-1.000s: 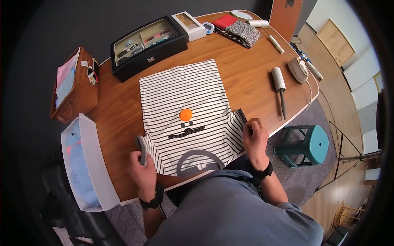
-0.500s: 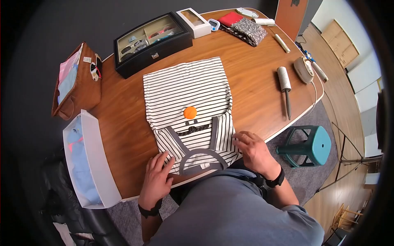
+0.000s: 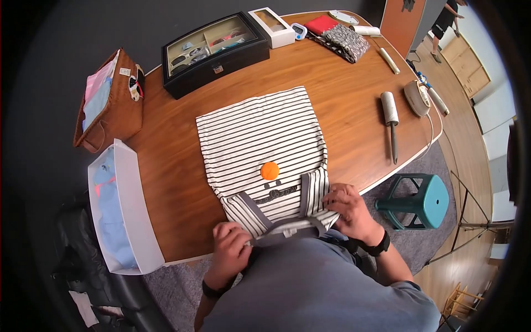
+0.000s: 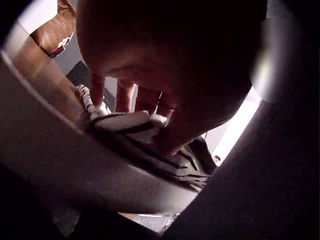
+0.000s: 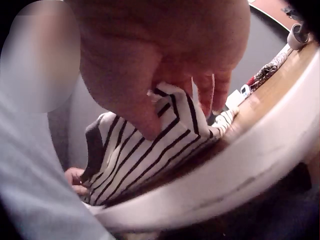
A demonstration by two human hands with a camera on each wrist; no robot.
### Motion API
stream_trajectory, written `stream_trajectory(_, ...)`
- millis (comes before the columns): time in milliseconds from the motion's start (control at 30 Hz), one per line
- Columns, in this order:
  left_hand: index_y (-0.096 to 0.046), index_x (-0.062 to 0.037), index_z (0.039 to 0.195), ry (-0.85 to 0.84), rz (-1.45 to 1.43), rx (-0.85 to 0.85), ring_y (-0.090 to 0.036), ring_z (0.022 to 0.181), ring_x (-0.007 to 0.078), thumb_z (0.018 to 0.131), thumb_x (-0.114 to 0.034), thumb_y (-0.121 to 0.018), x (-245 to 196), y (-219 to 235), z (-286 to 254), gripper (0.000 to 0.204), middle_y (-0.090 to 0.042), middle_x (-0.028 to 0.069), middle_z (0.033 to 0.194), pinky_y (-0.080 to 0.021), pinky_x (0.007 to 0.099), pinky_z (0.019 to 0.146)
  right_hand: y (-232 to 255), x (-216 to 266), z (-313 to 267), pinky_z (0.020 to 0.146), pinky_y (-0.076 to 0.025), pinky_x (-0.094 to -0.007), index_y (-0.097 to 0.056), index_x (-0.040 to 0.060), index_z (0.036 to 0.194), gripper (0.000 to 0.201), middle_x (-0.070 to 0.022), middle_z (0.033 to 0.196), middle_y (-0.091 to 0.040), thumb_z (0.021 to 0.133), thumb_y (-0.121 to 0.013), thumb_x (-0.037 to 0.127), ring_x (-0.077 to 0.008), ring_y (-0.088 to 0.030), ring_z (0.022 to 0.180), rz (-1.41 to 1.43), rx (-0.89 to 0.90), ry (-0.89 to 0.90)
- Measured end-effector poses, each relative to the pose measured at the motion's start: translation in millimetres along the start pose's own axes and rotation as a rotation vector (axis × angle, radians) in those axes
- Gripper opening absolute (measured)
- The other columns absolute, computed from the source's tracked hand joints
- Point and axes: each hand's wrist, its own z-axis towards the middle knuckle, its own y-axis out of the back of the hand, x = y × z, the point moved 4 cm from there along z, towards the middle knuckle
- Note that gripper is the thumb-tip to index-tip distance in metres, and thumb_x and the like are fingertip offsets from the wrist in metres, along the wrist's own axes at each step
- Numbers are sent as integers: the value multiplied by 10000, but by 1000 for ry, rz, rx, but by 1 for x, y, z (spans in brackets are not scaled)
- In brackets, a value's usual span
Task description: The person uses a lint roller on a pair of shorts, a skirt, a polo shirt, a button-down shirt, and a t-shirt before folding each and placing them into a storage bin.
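A black-and-white striped T-shirt [image 3: 260, 133] with grey trim lies on the wooden table, its sleeves folded inward over the body. An orange round patch [image 3: 270, 171] and a dark moustache print [image 3: 276, 195] show on it. At the shirt's left shoulder in the head view, my left hand [image 3: 231, 249] pinches the fabric. My right hand [image 3: 353, 213] grips the opposite shoulder. Between them the grey collar [image 3: 290, 235] is raised near the table's front edge, close to my body. Striped cloth [image 5: 150, 145] sits between thumb and fingers in the right wrist view.
A lint roller [image 3: 390, 113] and an iron [image 3: 416, 99] lie to the right. A black display case [image 3: 215, 63], a brown basket [image 3: 119, 105] and a white bin [image 3: 138, 216] of blue cloth stand left. A teal stool [image 3: 428, 202] is beside the table. Another person [image 3: 442, 25] stands far back.
Both sleeves were folded inward onto the shirt. Both hands then moved to the shoulders and took hold, and the collar end has been lifted and shifted towards my body.
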Motion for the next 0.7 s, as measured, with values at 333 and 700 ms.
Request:
stream_trajectory(333, -588, 1, 878, 324, -370, 68, -573, 562, 192, 860, -58, -671, -1, 62, 13, 103, -577, 128, 686, -461, 314, 557, 43, 1, 34, 683, -497, -365, -678, 3, 937, 204, -156, 820, -665, 737, -711, -12, -311, -652, 764, 480, 223, -110)
stream_trajectory(700, -601, 14, 933, 335, -245, -369, -593, 674, 188, 921, -113, -642, 127, 28, 130, 135, -660, 143, 801, -461, 310, 624, 7, -98, 123, 586, -464, -394, -658, -32, 904, 187, -182, 694, -620, 870, -680, 151, -309, -587, 607, 53, -205, -316)
